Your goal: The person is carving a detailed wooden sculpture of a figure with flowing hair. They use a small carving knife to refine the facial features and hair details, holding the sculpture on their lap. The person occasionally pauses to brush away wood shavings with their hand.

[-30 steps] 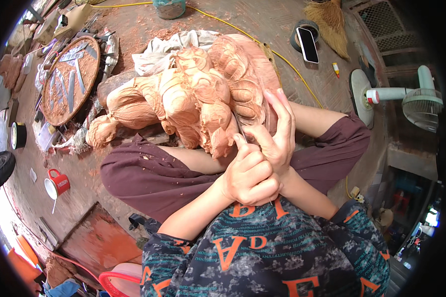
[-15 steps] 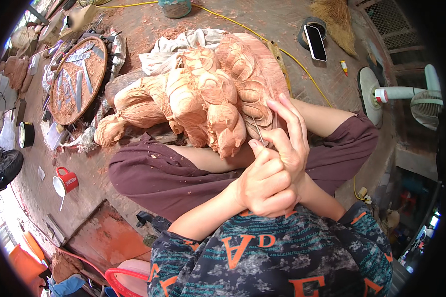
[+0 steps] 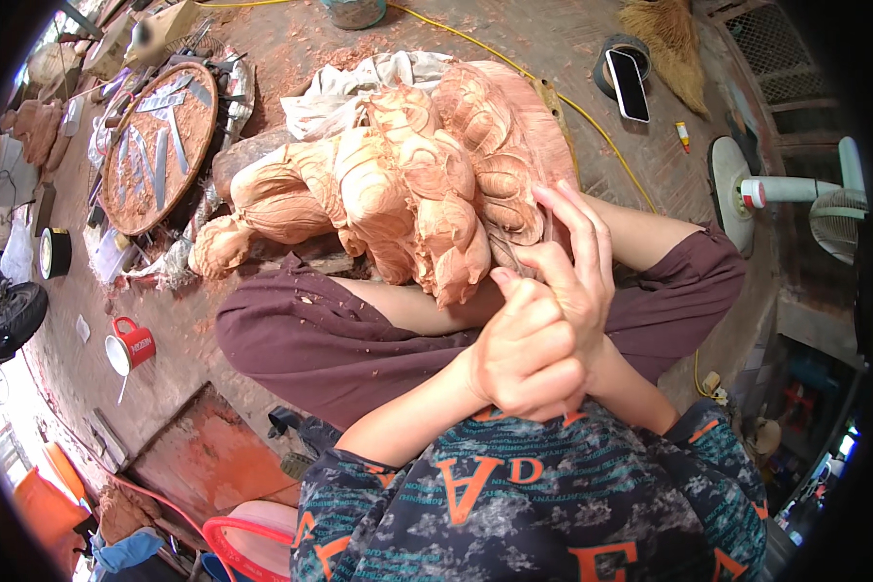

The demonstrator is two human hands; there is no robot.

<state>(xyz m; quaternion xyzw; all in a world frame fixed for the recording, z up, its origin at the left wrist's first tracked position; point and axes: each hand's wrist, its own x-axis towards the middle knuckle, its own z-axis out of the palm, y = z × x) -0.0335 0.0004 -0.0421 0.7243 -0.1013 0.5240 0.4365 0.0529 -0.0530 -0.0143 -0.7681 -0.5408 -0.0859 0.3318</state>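
Note:
A pale reddish wood carving [image 3: 373, 189] with deep rounded folds and petal-like shapes lies across the floor in front of my crossed legs. My left hand [image 3: 526, 354] is closed in a fist around what seems to be the handle of a thin carving chisel, mostly hidden by my fingers. Against that fist, my right hand [image 3: 574, 254] has its index finger and thumb bent at the slim metal shaft. Its other fingers stretch forward and rest at the carving's right edge. The tool's tip meets the carved petals nearest me.
A round tray [image 3: 207, 145] at left carries flat metal blades and wood shavings. A red mug [image 3: 138, 344] stands near my left knee. At far right are a phone [image 3: 629, 85], a straw broom [image 3: 664, 48] and a fan [image 3: 732, 194]. A yellow cable [image 3: 606, 145] crosses the floor.
The chisel's shaft, plainly seen before, now lies flatter and shows less. Both hands keep their grip against the carving. The whole view has shifted slightly.

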